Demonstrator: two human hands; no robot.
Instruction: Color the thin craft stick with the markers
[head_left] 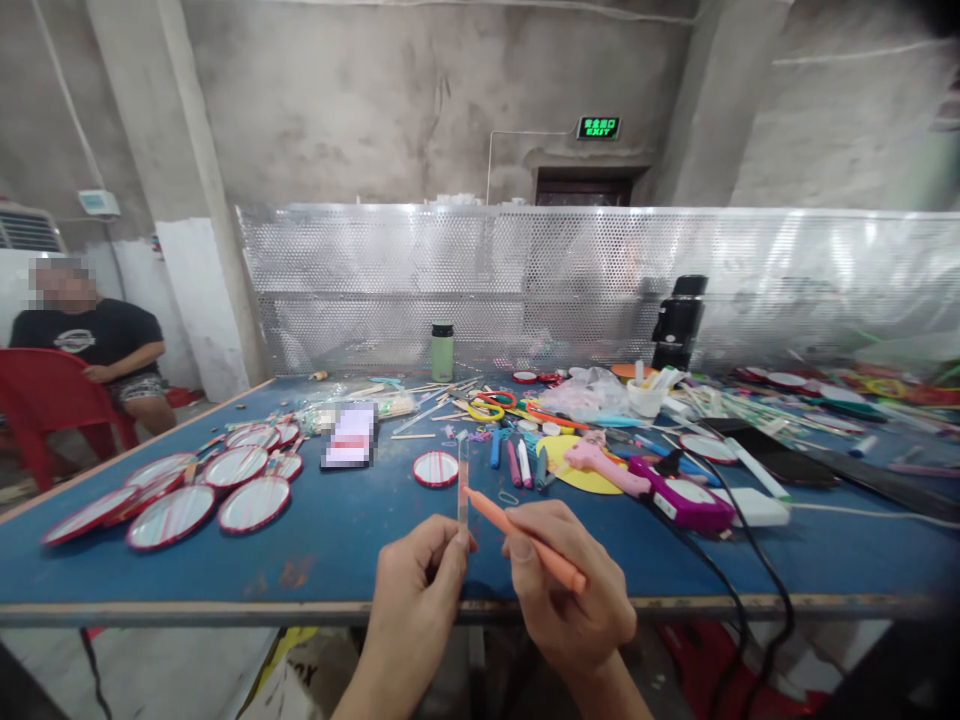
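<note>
My left hand (420, 585) pinches a thin flat wooden stick (463, 480) and holds it upright above the near edge of the blue table (330, 540). My right hand (566, 590) grips an orange pen (525, 540) like a writing tool. The pen's tip touches the stick about halfway up. Both hands hover just over the table's front edge.
Several round red-rimmed discs (172, 515) lie at the left, one more (436, 468) ahead of the stick. Markers, sticks, rings, a pink and a purple glue gun (679, 495) with black cables clutter the right. A green bottle (442, 352) stands at the back. A person sits at far left by a red chair (45, 400).
</note>
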